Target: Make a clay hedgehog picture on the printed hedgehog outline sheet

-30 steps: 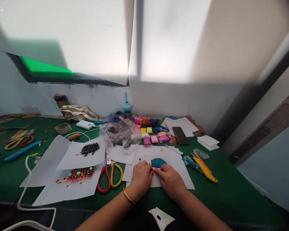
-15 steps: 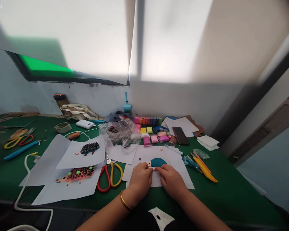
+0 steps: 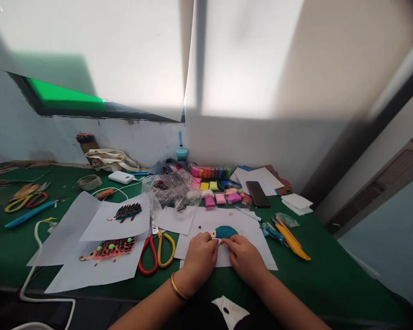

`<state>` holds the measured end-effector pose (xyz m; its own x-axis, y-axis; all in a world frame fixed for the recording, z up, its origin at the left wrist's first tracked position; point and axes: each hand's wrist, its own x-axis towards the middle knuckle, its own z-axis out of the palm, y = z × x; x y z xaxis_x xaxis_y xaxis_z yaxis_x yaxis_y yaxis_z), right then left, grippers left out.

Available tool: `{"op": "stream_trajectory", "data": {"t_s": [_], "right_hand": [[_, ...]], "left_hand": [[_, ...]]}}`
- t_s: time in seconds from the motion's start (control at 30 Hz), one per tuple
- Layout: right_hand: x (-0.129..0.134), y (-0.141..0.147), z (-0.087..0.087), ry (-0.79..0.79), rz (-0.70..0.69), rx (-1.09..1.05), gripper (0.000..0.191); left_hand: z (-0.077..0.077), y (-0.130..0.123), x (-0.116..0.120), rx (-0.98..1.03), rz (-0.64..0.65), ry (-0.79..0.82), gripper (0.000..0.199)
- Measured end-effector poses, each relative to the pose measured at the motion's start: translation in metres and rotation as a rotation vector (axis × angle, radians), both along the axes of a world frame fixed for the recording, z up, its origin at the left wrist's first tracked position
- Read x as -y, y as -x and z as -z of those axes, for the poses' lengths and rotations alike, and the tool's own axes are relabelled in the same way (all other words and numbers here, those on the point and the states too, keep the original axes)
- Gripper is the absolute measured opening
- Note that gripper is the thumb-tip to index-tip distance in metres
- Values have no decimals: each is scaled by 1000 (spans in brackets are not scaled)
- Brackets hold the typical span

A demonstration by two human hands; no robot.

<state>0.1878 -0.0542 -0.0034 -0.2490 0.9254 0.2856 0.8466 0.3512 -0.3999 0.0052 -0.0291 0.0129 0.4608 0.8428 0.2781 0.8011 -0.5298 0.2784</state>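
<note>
Blue shape [image 3: 226, 232] lies on paper [image 3: 206, 217], just beyond the right hand [image 3: 247, 256]

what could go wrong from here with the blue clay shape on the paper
The left hand and right hand work right at the lower edge of the blue clay shape, so a knuckle might dent it. The tiny dark bit lies loose near the left hand and could get brushed away or lost.

Single head-worn view, looking forward and down over the green table [image 3: 330, 275], wall beyond, forearms entering below
</note>
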Motion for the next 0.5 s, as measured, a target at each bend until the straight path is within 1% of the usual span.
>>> {"op": "stream_trajectory", "data": {"t_s": [0.17,0.4,0.5], "right_hand": [[0,1,-1,-8,-25,28,48],[1,5,-4,-20,-25,94,37],[0,3,-2,-10,-25,75,41]], "left_hand": [[1,0,0,8,-4,-14,16],[4,-2,-1,-80,26,-86,19],[4,-4,-4,-84,15,-91,18]]}}
